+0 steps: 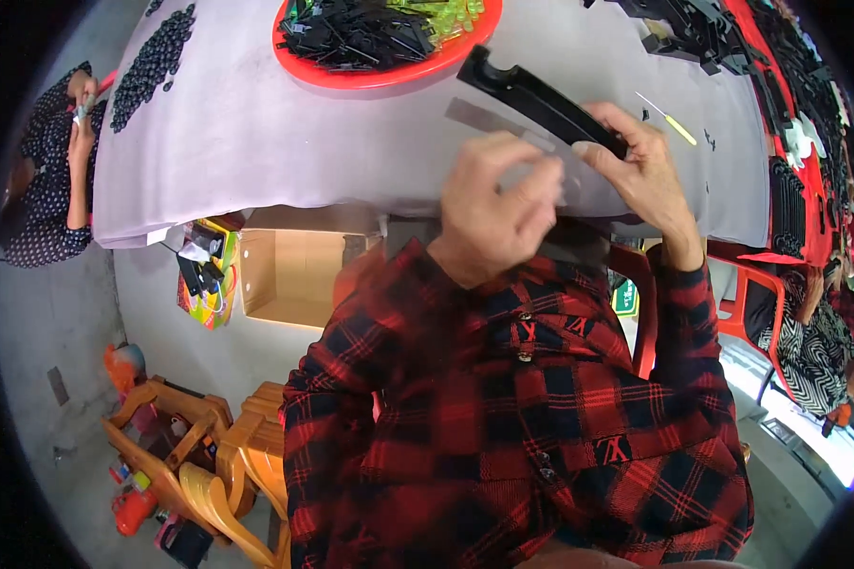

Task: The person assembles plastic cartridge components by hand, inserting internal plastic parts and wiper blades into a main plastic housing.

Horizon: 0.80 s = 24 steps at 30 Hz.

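My right hand (640,166) is closed round the near end of a long black plastic part (546,102), whose notched far end points up and to the left over the table. To the left of it, just beyond the table's near edge, my left hand (498,199) is smeared by motion. Its fingers curl toward the thumb in a pinch, and whatever may be between them cannot be made out. A flat grey strip (484,119) shows on the cloth below the black part, partly behind the left hand.
On the cloth-covered table (256,152) sits a red tray (351,87) of black and yellow-green pieces. Small black pieces (152,71) lie far left, black parts (688,33) far right, with a yellow-handled screwdriver (678,130) nearer. An open cardboard box (285,270) is below. Other people sit at both sides.
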Available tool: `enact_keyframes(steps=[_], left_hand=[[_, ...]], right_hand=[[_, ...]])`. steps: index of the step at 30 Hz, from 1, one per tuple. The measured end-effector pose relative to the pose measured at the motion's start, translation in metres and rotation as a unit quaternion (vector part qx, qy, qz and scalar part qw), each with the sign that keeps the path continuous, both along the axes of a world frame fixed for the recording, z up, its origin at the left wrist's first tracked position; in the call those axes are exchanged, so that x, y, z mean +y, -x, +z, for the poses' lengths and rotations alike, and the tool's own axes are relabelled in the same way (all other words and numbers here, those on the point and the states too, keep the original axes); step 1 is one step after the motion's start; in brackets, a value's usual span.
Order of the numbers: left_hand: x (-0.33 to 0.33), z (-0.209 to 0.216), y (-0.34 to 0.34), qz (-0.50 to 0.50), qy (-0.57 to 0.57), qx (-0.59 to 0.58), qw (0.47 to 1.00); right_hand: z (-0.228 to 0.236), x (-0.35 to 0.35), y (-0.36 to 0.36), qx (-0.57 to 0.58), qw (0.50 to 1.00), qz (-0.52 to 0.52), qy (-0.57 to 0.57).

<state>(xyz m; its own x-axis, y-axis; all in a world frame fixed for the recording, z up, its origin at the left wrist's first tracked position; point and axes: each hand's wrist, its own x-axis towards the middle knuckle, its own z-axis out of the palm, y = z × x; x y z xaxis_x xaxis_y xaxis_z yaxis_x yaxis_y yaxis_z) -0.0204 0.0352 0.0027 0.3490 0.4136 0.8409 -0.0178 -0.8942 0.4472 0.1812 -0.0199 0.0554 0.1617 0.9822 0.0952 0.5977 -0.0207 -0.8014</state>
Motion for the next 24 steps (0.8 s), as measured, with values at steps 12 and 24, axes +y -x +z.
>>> enact_keyframes(steps=[12, 24], left_hand=[[0.045, -0.006, 0.023, 0.175, 0.147, 0.078, 0.970], [0.050, -0.010, 0.023, 0.112, 0.162, 0.168, 0.966]], right_hand=[[-0.029, 0.024, 0.006, -0.214, 0.969, 0.068, -0.108], [-0.009, 0.031, -0.003, -0.131, 0.982, 0.139, 0.001]])
